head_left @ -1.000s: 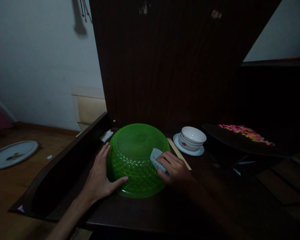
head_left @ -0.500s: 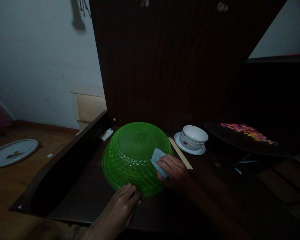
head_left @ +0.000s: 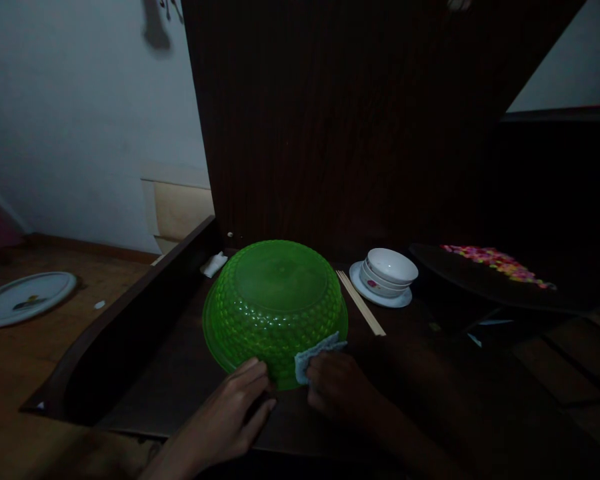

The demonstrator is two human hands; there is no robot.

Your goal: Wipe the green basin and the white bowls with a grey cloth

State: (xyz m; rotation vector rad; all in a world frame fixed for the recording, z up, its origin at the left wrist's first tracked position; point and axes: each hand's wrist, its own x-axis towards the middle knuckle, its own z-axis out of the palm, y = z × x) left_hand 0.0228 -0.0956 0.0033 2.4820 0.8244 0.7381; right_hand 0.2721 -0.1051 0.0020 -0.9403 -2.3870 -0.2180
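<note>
A green plastic bowl [head_left: 275, 303] lies upside down on a dark wooden surface [head_left: 180, 380]. My left hand [head_left: 233, 417] rests at the bowl's near rim, fingers stretched against it. Just to its right, my right hand [head_left: 337, 387] presses a small pale blue cloth [head_left: 316, 353] to the bowl's lower near side, fingers curled over the cloth.
A stack of white bowls on a saucer [head_left: 387, 275] stands right of the green bowl, with wooden chopsticks [head_left: 360, 310] between them. A dark tray with coloured bits [head_left: 495, 267] lies further right. A dark upright panel [head_left: 350, 120] rises behind. A white plate [head_left: 25, 297] lies on the floor at left.
My left hand left the bowl's left side and came to its near rim. My right hand slid the cloth down from the bowl's upper right to its near lower side.
</note>
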